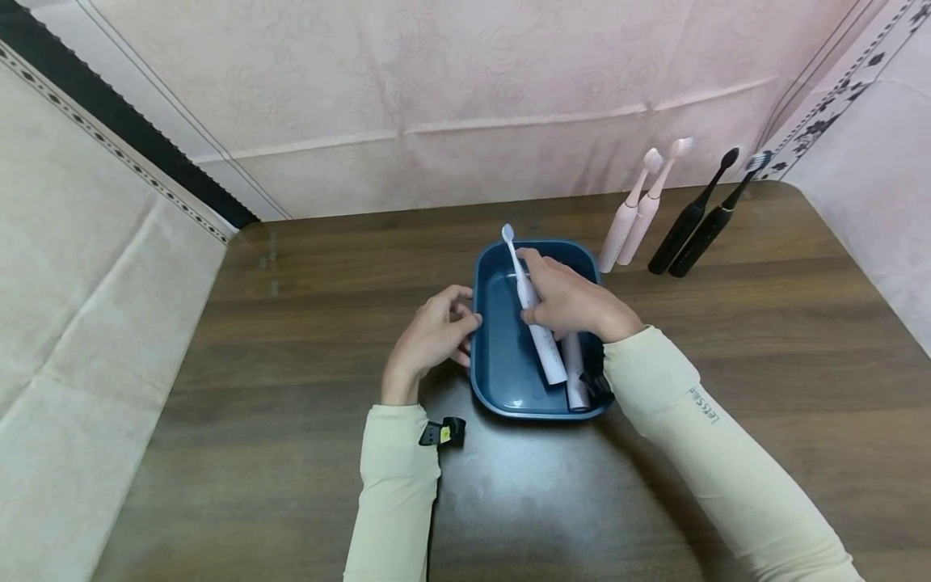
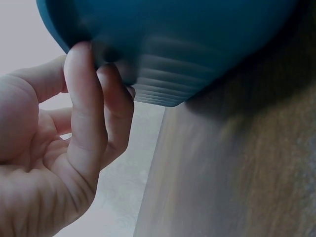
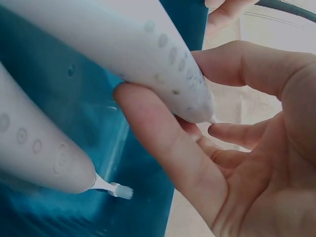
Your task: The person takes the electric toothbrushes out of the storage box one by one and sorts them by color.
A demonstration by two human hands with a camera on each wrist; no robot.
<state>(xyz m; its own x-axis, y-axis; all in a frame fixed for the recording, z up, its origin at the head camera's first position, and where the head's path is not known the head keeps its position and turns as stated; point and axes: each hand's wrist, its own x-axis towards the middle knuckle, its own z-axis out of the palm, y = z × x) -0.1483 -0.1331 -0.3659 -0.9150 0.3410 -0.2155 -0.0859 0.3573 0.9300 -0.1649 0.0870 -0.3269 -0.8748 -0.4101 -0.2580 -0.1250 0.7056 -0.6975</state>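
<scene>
From the head view, we see the right hand [image 1: 575, 299] pinch a white electric toothbrush [image 1: 545, 352] over the blue tray [image 1: 502, 364]. Another white toothbrush [image 1: 575, 373] lies inside. Two pink toothbrushes [image 1: 638, 233] and two black toothbrushes [image 1: 701, 242] stand on the worktop [image 1: 291, 404]. From the left wrist, we see the left hand [image 2: 74, 158] hold the tray's side with bent fingers. From the right wrist, we see thumb and fingers squeeze the first brush.

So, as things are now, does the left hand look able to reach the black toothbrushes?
Probably not easily: the left hand is at the left edge of the tray, and the tray, right hand and pink toothbrushes are between it and the black toothbrushes.
</scene>
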